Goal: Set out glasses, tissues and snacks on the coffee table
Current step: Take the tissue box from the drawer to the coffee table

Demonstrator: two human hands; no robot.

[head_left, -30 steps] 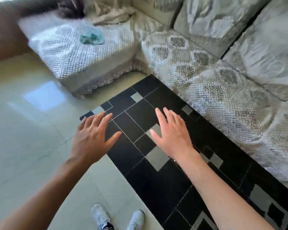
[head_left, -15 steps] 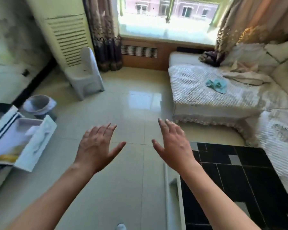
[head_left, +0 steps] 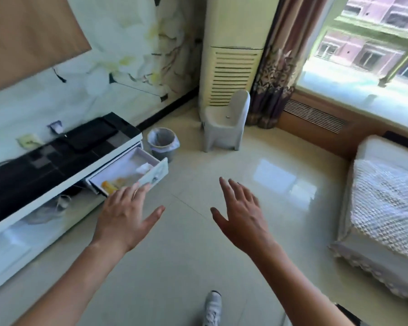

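Left hand [head_left: 125, 215]: held out palm down above the tiled floor [head_left: 174, 267], fingers straight and slightly spread, thumb out to the side, nothing held. Fingertips overlapped the front corner of the open drawer [head_left: 159, 170] in the view; contact could not be told.

Right hand [head_left: 242, 215]: held out likewise, palm down, fingers straight and loosely together, thumb apart, nothing held. Well apart from any furniture, beside the left hand with a gap of bare floor between.

Drawer: pulled out of the right end of the low white TV cabinet [head_left: 64, 177] with a black glossy top. Inside, at the near left corner, a yellow-orange item [head_left: 108, 185], possibly a snack, too blurred to name; at the far right corner, something white [head_left: 143, 168], possibly tissues, also blurred. Glasses not made out.

Just beyond the cabinet's right end: a grey waste bin [head_left: 161, 143] with a white liner. Near it, a small white plastic chair [head_left: 224, 124] in front of a tall floor-standing air conditioner [head_left: 233, 55]. Patterned curtain [head_left: 273, 74] beside the window [head_left: 368, 48]. Sofa section [head_left: 386, 196] with a white textured cover along the right edge. One grey sneaker [head_left: 212, 307] at the bottom edge.
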